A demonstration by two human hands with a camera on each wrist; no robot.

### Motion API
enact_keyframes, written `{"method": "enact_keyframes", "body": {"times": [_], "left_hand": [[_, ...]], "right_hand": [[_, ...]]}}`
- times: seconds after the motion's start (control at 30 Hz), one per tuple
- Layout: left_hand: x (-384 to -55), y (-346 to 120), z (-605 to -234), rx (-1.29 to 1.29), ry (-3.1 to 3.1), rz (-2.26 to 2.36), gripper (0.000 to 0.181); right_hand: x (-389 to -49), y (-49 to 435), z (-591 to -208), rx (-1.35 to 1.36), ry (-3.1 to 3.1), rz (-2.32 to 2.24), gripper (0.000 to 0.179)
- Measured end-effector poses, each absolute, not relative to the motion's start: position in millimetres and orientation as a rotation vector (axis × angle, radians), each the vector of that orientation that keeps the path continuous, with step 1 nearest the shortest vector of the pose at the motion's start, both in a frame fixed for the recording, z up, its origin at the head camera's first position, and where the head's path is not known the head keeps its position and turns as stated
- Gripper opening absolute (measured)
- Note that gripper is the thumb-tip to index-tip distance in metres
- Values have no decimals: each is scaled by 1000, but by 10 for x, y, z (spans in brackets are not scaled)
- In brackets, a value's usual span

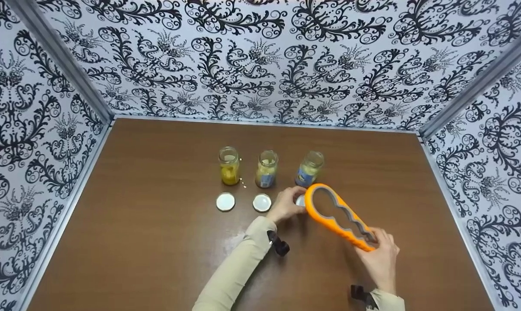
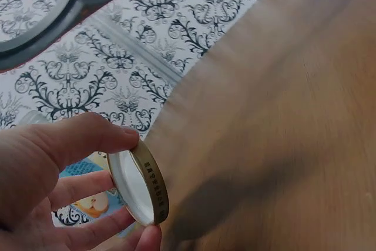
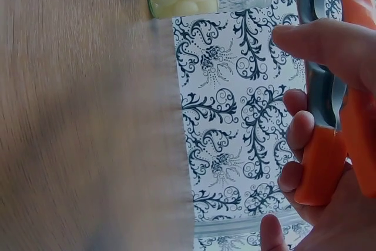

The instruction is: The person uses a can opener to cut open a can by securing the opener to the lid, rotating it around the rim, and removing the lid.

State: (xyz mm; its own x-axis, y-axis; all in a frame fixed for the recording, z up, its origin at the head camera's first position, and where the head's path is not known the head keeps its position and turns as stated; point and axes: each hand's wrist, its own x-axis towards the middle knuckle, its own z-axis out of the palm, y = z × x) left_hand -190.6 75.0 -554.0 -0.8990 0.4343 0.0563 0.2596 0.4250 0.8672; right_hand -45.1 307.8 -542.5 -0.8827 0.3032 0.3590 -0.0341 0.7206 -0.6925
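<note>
My left hand point(image 1: 286, 204) pinches a jar lid point(image 2: 138, 186) by its rim, thumb on one side and fingers on the other. The lid has a gold edge and a white inside, and stands tilted above the table. In my right hand point(image 1: 380, 255) is an orange jar opener point(image 1: 329, 221) with a grey wavy inner edge, gripped at its narrow end. Its wide loop reaches toward the left hand and partly covers the lid in the head view. Just behind the left hand stands an open glass jar point(image 1: 310, 168) with a blue label and pale contents.
Two more open jars stand to the left, one with yellow contents point(image 1: 229, 166) and one with a blue label point(image 1: 266, 169). Before them lie two white lids, a left lid point(image 1: 225, 201) and a middle lid point(image 1: 262, 202). Patterned walls point(image 1: 260, 77) enclose the brown table point(image 1: 156, 242).
</note>
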Motion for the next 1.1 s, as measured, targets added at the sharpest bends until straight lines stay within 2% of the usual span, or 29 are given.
{"method": "enact_keyframes", "body": {"times": [0.53, 0.73, 1.1], "left_hand": [[-1874, 1046, -5547, 398, 2861, 961, 45], [-1860, 1174, -5552, 340, 2978, 826, 29], [-1848, 1341, -5691, 392, 3252, 634, 18]], "right_hand": [[-441, 3068, -5459, -241, -2465, 985, 42], [-458, 3054, -5459, -238, -2459, 977, 43], [-431, 3079, -5497, -245, -2438, 983, 46]]}}
